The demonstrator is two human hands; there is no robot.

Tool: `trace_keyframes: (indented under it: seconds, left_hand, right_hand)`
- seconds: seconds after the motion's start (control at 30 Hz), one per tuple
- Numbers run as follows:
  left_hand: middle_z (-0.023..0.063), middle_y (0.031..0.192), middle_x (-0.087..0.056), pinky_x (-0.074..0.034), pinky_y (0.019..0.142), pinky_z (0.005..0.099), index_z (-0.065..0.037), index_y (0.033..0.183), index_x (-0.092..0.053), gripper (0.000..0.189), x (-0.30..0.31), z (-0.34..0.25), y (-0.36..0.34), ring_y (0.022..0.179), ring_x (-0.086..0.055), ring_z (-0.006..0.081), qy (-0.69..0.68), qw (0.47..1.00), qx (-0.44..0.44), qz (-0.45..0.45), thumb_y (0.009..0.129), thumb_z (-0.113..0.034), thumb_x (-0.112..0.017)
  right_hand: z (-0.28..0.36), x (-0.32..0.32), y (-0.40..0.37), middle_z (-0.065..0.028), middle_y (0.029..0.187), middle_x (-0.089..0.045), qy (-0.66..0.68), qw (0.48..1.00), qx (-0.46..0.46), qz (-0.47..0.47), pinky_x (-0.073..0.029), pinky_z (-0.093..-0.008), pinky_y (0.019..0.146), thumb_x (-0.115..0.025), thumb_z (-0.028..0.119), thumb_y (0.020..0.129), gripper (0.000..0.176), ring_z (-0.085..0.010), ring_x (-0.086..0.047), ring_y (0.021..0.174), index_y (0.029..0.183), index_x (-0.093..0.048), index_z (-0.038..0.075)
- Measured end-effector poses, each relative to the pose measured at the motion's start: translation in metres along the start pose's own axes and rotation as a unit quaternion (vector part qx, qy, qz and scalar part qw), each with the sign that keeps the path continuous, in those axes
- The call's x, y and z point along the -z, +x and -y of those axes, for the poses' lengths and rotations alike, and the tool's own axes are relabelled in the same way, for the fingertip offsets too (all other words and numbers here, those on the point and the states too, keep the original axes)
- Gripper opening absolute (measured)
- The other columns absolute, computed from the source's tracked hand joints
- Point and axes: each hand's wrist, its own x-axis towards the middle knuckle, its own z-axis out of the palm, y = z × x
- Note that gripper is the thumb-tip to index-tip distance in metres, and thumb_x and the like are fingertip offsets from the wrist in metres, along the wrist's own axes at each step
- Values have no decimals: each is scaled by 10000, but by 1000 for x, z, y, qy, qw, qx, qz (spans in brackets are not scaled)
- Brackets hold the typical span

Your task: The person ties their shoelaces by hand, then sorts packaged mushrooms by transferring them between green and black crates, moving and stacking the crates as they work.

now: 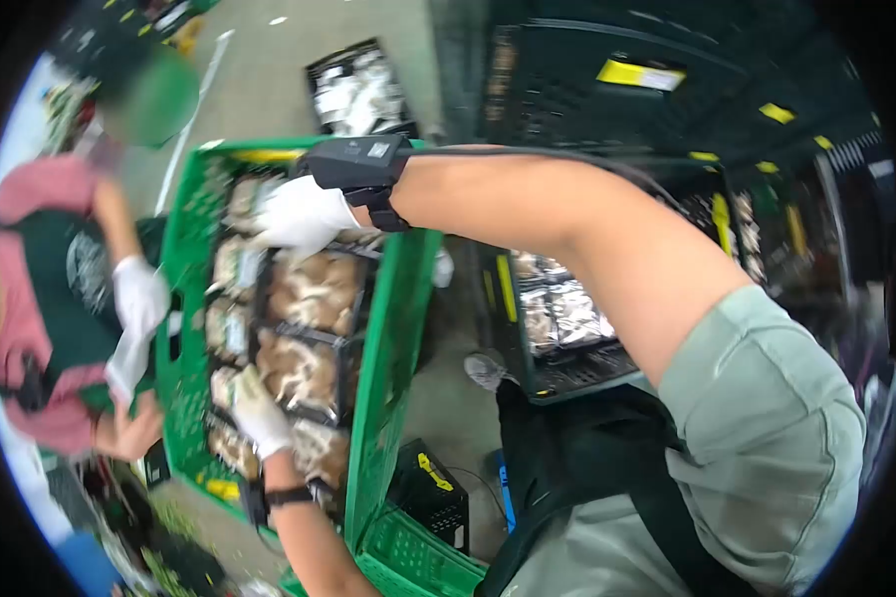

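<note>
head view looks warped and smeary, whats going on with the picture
head view: fisheye lens bows the green crate and leaves black corners; the frame is tilted; motion blur softens the right hand, left hand and mushroom packs; the black crates at upper right sit in dim light.

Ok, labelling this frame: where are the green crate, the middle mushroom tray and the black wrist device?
green crate (393, 338), head view, right side wall
middle mushroom tray (314, 289), head view, centre of its wrapped top
black wrist device (353, 164), head view, its top face
</note>
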Motion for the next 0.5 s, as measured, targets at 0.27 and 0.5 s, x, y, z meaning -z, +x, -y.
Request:
trace_keyframes:
  seconds: [0.27, 0.5]
  left_hand:
    - [181, 1197, -564, -459, 890, 388, 32, 1205, -532, 292, 178, -190, 0, 1040, -557, 309, -275, 956, 98, 17, 938, -84, -503]
    - [222, 1031, -608, -476, 835, 427, 19, 1108, -565, 247, -50, -422, -42, 935, -595, 373, -406, 848, -117, 320, 894, -101, -532]
  right_hand:
    - [39, 174, -274, -79, 843, -615, 33, 948, -254, -189, -507, -351, 704, -604, 236, 868, 176, -263, -616, 807, 911, -640, 69]
    - [69, 57, -471, -200, 1009, -639, 82, 792, -597, 101, -485, -435, 846, -598, 332, 825, 376, -345, -617, 948, 1072, -631, 51]
